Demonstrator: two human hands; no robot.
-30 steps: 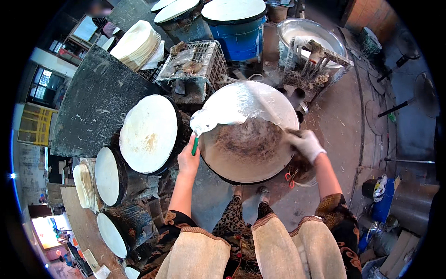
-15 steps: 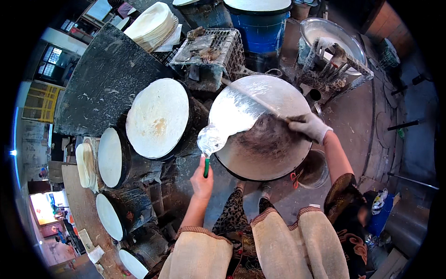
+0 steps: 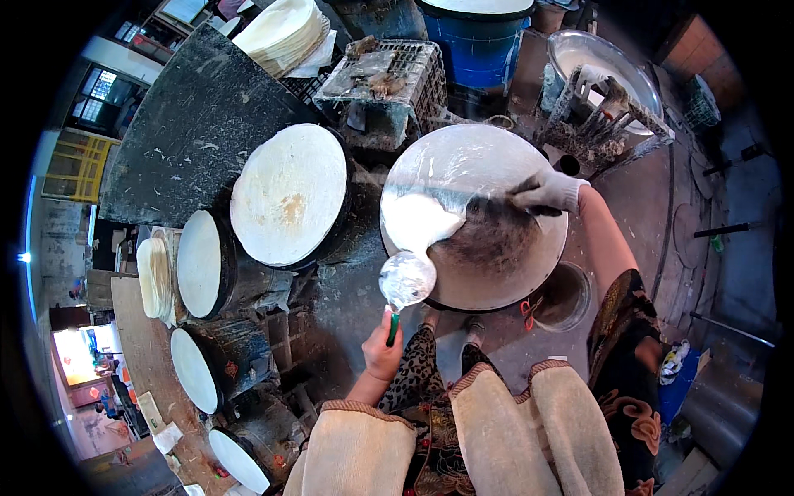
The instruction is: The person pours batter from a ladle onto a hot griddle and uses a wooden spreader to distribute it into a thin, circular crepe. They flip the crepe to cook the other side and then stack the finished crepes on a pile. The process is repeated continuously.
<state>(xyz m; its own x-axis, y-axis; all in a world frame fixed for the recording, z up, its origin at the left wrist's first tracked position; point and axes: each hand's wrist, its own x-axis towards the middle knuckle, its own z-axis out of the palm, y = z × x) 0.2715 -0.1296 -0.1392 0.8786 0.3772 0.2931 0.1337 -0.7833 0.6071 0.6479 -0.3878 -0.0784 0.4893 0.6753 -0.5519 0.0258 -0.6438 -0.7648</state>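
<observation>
My left hand (image 3: pixel 381 350) grips the green handle of a shiny ladle (image 3: pixel 407 277), whose head is over the lower-left rim of a round griddle (image 3: pixel 496 283). My gloved right hand (image 3: pixel 546 192) is closed on a long flat spreader (image 3: pixel 440 187), blurred and hard to see across the griddle. White batter (image 3: pixel 419 221) covers much of the griddle's upper and left part, with a pool trailing toward the ladle; a dark bare patch shows at its middle right.
Other griddles with white rounds (image 3: pixel 285 198) line the left. Beyond are stacked rounds (image 3: pixel 277 37), a caked crate (image 3: pixel 385 78), a blue barrel (image 3: pixel 471 58) and a metal basin (image 3: pixel 603 66) with a frame. A bucket (image 3: pixel 559 298) stands by the griddle's right.
The ladle and my left hand have shifted right and down, over the griddle's lower-left part. My right hand and the spreader have moved up. The whole view has also shifted.
</observation>
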